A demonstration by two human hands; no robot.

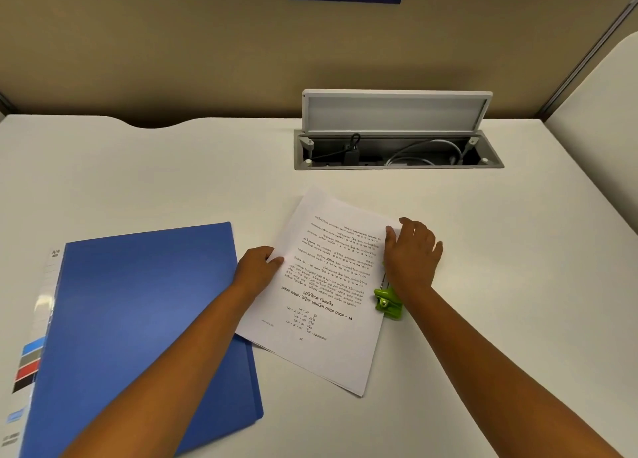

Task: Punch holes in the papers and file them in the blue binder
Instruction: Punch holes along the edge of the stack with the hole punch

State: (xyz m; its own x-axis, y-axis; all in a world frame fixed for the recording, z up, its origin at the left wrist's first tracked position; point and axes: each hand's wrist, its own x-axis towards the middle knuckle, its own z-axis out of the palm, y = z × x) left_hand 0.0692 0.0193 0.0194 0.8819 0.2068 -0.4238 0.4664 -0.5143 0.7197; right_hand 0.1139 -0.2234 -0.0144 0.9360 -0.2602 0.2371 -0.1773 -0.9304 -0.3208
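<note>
Both forearms outstretched: left hand (257, 267) pinching papers (321, 292), right hand (411, 254) flat on punch (388, 302)

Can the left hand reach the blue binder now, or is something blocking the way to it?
Probably yes. The left hand holds the left edge of the papers, and the blue binder lies closed directly beside it, under the forearm. Nothing sits on its cover. The hand would only need to let go of the papers first.

Most of the green hole punch (388, 302) is covered by the right hand (412, 255) and the papers (324, 285). The blue binder (145, 330) is cut off at the lower left edge.
</note>
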